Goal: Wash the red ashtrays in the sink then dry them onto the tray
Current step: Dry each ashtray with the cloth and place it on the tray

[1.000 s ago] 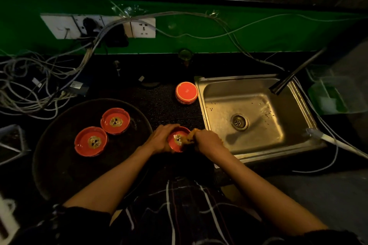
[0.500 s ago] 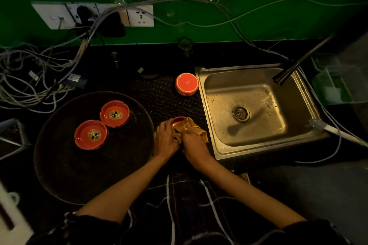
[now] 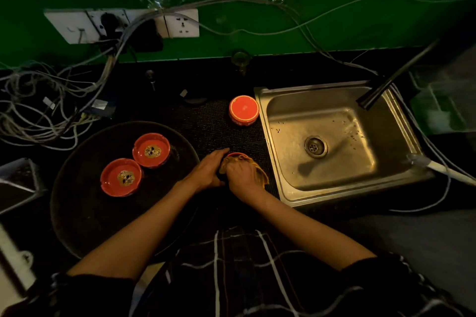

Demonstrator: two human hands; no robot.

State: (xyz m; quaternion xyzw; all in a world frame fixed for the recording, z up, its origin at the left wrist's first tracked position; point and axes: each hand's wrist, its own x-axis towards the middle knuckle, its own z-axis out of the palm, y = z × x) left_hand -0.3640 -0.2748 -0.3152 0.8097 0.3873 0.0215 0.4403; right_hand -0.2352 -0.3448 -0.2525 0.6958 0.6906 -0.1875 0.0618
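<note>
Two ashtrays (image 3: pixel 151 150) (image 3: pixel 121 177) already sit on tray (image 3: pixel 85 211), left; a 3rd (image 3: pixel 238 154) is gripped by left hand (image 3: pixel 210 171) near sink (image 3: pixel 334 136) while right hand (image 3: pixel 240 175) presses cloth (image 3: pixel 258 175) into it. Risk: wet glaze may slip & chip on table edge.

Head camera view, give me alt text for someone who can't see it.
Two hands dry a red ashtray with a cloth beside a steel sink: left hand holds it, right hand wipes. Two ashtrays sit on a round tray.
</note>
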